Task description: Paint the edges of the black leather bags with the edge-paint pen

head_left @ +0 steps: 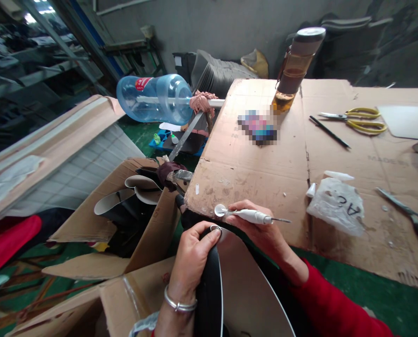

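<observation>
My left hand (191,255), with a metal bangle at the wrist, pinches the top corner of a curved black piece with a pale lining (244,285). A small light ring or loop shows at its thumb and fingertip. Over the table's near edge, my right hand (265,238) is closed around a white-handled tool with a thin metal spike (254,216), the spike pointing right. A round white end (220,210) shows left of those fingers; whether it belongs to the tool I cannot tell. The two hands are close together but apart.
On the cardboard-covered table (258,173) lie yellow-handled scissors (365,120), a black pen (330,133), a plastic bag (337,206) and dark scissors (415,217). A drink bottle (296,70) stands farther back. Left are a blue water jug (156,98) and an open carton (156,234).
</observation>
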A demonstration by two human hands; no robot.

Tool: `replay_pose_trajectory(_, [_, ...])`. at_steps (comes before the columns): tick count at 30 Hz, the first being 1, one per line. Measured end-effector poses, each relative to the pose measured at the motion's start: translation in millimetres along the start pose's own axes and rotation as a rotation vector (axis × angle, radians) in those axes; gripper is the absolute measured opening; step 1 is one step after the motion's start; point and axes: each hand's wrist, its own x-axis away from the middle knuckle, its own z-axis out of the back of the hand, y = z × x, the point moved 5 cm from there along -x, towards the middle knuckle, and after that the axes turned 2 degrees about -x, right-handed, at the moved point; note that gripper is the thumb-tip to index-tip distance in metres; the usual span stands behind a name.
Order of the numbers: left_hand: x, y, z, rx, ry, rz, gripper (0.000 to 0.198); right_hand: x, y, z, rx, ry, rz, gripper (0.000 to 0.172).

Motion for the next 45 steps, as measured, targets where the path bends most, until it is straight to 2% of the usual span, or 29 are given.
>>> replay_pose_trajectory(5, [-2.4, 2.1, 2.7, 0.078, -0.028, 0.059, 0.025, 1.4, -2.8, -1.5, 0.116, -0.03, 0.103, 0.015])
replay_pose_trajectory(10, [-3.8, 0.3, 4.3, 0.122, -0.057, 0.091, 0.029, 2.0, -0.1, -1.3, 0.087, -0.014, 0.053, 0.017])
replay_pose_trajectory(17, [-3.5, -3.0, 7.6, 0.168, -0.108, 0.157, 0.036, 1.8, 2.4, 9.1, -0.065, 0.167, -0.001, 0.016])
replay_pose_trajectory(21, [-4.0, -2.7, 8.1, 0.194, -0.131, 0.185, 0.037, 1.1, 5.1, 9.5, -0.316, 0.051, -0.08, 0.02])
replay_pose_trajectory(25, [-3.9, -0.9, 5.7, 0.214, -0.159, 0.188, 0.036, 2.6, 4.3, 9.2, -0.426, -0.015, -0.125, 0.021])
replay_pose_trajectory(31, [-5.2, -0.4, 5.1, 0.226, -0.17, 0.191, 0.036, 1.1, -0.3, 6.8, -0.428, -0.064, -0.088, 0.017])
replay_pose_trajectory(38, [-6.4, -3.3, 6.8, 0.235, -0.167, 0.211, 0.04, -0.5, -2.6, 6.2, -0.464, -0.061, -0.069, 0.015])
replay_pose_trajectory(45, [-5.1, -3.3, 2.6, 0.233, -0.161, 0.185, 0.038, 0.3, -1.4, 5.2, -0.372, -0.115, -0.039, 0.011])
